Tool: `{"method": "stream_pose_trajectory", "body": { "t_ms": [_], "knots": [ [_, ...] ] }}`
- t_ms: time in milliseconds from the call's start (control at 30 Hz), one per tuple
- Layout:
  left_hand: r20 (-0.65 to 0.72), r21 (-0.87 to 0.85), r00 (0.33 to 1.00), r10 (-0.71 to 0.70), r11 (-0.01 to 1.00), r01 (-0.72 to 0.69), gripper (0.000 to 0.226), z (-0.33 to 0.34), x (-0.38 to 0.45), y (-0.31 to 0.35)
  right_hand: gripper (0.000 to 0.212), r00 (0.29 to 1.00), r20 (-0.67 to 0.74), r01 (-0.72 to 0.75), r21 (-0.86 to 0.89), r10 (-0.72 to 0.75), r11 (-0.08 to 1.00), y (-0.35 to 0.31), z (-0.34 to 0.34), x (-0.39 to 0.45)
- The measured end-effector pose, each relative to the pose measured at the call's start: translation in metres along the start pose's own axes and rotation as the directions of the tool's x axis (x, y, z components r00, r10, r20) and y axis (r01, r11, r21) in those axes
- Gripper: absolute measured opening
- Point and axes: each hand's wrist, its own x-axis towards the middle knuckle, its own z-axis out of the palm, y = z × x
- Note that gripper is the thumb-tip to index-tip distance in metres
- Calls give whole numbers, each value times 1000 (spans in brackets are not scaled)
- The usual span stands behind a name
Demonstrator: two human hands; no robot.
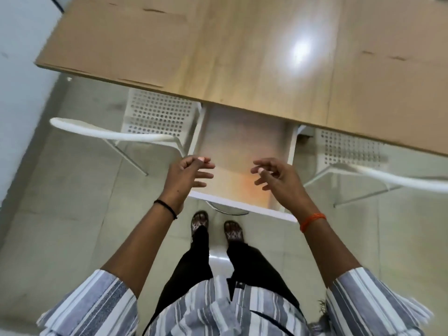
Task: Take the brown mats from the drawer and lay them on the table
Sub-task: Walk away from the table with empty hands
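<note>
The white drawer [292, 151] stands pulled out from under the wooden table [242, 57]. Its inside looks pale and blurred, and I cannot make out a mat in it. One brown mat [114, 42] lies flat on the table's left part and another brown mat [392, 76] on its right part. My left hand [188, 177] hovers over the drawer's left front corner with fingers spread and empty. My right hand [276, 177] hovers over the drawer's right side, fingers apart, holding nothing.
A white perforated chair [155, 115] stands left of the drawer and another white chair [351, 151] to its right, both tucked partly under the table. My feet [215, 225] stand on the tiled floor just in front of the drawer's handle.
</note>
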Motion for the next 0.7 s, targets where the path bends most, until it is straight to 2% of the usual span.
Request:
{"method": "stream_pose_trajectory", "body": {
  "t_ms": [133,233,333,400,500,600,700],
  "knots": [
    [5,8,980,-201,980,201,22,-14,13,-46,16,950,-128,-258,197,285,946,39,27,-24],
    [-39,39,945,-324,945,325,20,-28,23,-69,12,840,-233,-403,337,490,851,53,49,-41],
    [-48,35,890,-454,890,455,22,-42,30,-83,16,713,-301,-474,458,633,752,65,66,-53],
    [-51,15,862,-504,863,506,25,-49,33,-88,16,655,-303,-480,541,692,691,72,72,-54],
    [-122,-32,860,-495,868,495,25,-50,41,-89,11,607,-294,-416,675,738,610,73,74,-49],
    [-170,-86,857,-487,873,479,20,-47,50,-87,12,586,-280,-318,784,760,534,70,73,-39],
    [-171,-158,849,-500,864,477,19,-43,62,-82,12,590,-284,-281,806,756,522,69,68,-27]
  ]
}}
